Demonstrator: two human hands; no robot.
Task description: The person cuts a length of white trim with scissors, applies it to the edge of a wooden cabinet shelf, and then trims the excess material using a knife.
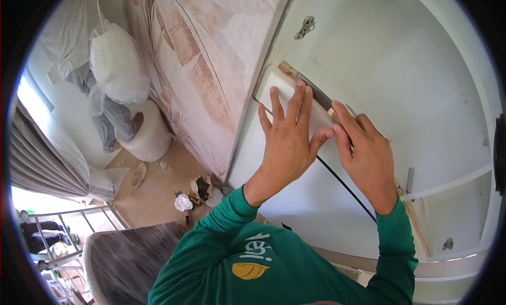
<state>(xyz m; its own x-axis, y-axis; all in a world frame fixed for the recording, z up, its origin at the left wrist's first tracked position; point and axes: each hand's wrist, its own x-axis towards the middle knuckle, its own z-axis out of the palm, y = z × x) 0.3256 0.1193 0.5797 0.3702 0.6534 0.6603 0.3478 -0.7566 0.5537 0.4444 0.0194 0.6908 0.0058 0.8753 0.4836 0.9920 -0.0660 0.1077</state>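
Note:
My left hand [289, 128] lies with its fingers stretched out on a white panel [253, 147]. Its fingertips reach a long flat grey metal blade [319, 96] lying along the panel's edge. Curled round the near end of that blade is my right hand [366, 149], which hides the handle. A small yellowish part [331, 112] shows beside the right fingers. Along the same edge runs a raw wooden strip [287, 70], partly covered by the blade and my right hand. The exact kind of bladed tool cannot be made out.
Beyond the strip opens a white cabinet interior [421, 94] with metal hinge plates [304, 27]. A leaf-patterned wall [205, 57] stands to the left. Farther left, another person sits or stands near a white round pouf [147, 134]. Tools and debris [195, 197] litter the brown floor.

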